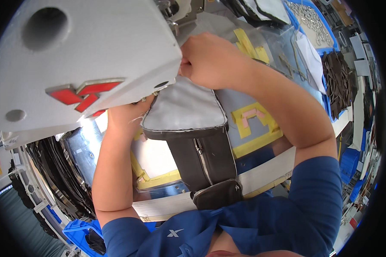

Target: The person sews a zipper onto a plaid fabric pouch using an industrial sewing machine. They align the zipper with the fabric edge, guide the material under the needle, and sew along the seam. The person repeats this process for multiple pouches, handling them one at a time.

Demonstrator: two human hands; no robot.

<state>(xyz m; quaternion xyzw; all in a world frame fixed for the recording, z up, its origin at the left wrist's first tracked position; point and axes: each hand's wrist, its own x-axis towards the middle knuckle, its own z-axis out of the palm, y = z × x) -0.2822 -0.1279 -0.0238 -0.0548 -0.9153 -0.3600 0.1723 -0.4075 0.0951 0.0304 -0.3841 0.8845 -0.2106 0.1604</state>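
Note:
A black bag [188, 147] with a silver-grey inner panel [186, 107] lies under the head of a grey-white sewing machine [116, 51]. Its metal zipper [203, 160] runs toward me, and a small zipped pouch [218, 195] hangs at the near end over the table edge. At the far end of the grey panel, my right hand [210, 60] is closed on the bag, its fingertips partly behind the machine head. My left hand [131, 115] touches the panel's left edge. The machine head covers most of its fingers. The needle area is hidden too.
Yellow tape strips [259, 143] mark the work surface. At the far right, a blue tray [313, 25] holds many small metal parts, beside a stack of dark strips [339, 79]. Dark fabric pieces [58, 175] hang at left, above a blue bin [83, 233].

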